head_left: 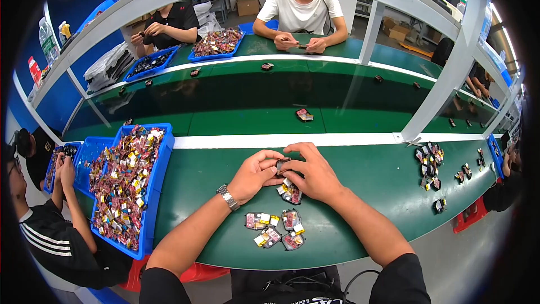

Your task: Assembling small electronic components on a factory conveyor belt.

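Note:
Over the green table (pixel 349 191), my left hand (pixel 250 179) and my right hand (pixel 313 175) meet, closed around a small black plastic casing (pixel 283 164). Fingers cover most of it, so its inside cannot be made out. Just below my fingertips lies a dark-edged casing with a pink board and white and yellow parts (pixel 291 192). Closer to me several similar filled casings (pixel 292 220) form a loose group on the tabletop, among them one with a yellow edge (pixel 269 237). A metal-banded watch sits on my left wrist.
At left a blue bin (pixel 155 214) is heaped with small pink, white and yellow electronic parts (pixel 126 186). More casings (pixel 430 163) cluster at right. Beyond the white rail, a green conveyor carries a casing (pixel 304 115). White posts (pixel 444 95) rise from the rail; other people work around.

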Available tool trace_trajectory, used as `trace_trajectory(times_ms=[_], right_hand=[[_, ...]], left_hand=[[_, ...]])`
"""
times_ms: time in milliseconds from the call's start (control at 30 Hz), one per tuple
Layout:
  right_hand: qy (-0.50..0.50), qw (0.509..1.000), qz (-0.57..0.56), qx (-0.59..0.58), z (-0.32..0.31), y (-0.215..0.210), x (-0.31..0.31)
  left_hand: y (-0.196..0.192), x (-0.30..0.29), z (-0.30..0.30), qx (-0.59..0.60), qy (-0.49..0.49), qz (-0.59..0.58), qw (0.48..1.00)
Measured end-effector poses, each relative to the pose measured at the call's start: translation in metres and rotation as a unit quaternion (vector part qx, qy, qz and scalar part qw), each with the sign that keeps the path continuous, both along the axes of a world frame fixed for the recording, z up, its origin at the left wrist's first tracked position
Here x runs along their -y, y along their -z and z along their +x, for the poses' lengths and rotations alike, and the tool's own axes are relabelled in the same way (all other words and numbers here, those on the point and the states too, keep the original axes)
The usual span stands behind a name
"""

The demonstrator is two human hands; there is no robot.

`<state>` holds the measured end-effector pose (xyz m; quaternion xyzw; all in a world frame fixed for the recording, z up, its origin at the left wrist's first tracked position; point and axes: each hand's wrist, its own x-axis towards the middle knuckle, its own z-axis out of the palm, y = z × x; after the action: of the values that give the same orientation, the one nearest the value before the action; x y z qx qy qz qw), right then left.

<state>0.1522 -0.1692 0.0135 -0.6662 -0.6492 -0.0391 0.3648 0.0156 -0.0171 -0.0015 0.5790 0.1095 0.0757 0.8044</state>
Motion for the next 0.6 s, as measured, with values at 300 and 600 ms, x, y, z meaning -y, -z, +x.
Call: trace_trajectory(times_ms=[300,600], right_hand=[[0.027,0.996,0.020,-0.087,-0.0065,-0.0010,-0.0010],[-0.021,0.994,0.011,-0.110,-0.0066,-0.0032,0.0034]], left_hand=[[0.0016,-0.0075,-0.0024,0.017,0.060,-0.008,0.998],[0.0005,-0.0051,-0.0029,-0.010,0.038,-0.020,0.999]])
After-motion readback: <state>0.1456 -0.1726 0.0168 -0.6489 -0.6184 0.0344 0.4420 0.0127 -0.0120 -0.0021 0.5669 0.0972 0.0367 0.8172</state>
